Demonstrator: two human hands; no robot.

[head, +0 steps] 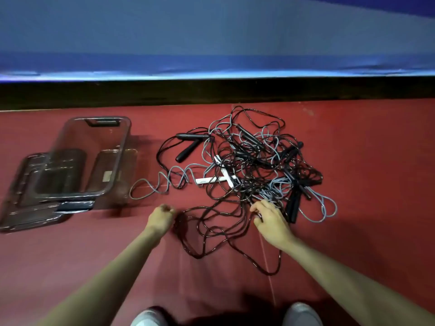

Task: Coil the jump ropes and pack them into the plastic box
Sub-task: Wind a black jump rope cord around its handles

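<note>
Entry: tangled heap of thin black and grey jump ropes [254, 165] lies on the red mat floor [364, 161], right of centre. Black stick handles and a pair of white handles [219, 178] are buried in it. One grey strand [160, 184] trails left toward the clear rectangular plastic box [94, 158], which sits open with nothing in it, partly on top of its clear flat lid [26, 208]. Nothing coiled yet.

Handling estimate: cords look light, limp and slick, and they will snag on each other if I pull hard. Handles are the stiff parts, so I judge them the best place to take hold, then feed out one rope at a time.

My left hand [161, 217] is fisted, knuckles up, at the near-left edge of a loose black cord loop [211, 231]; it seems to pinch that cord, though the contact is blurred. My right hand [270, 220] reaches into the near side of the heap, fingers curled down among black strands; I cannot tell whether it actually grips one.
</note>
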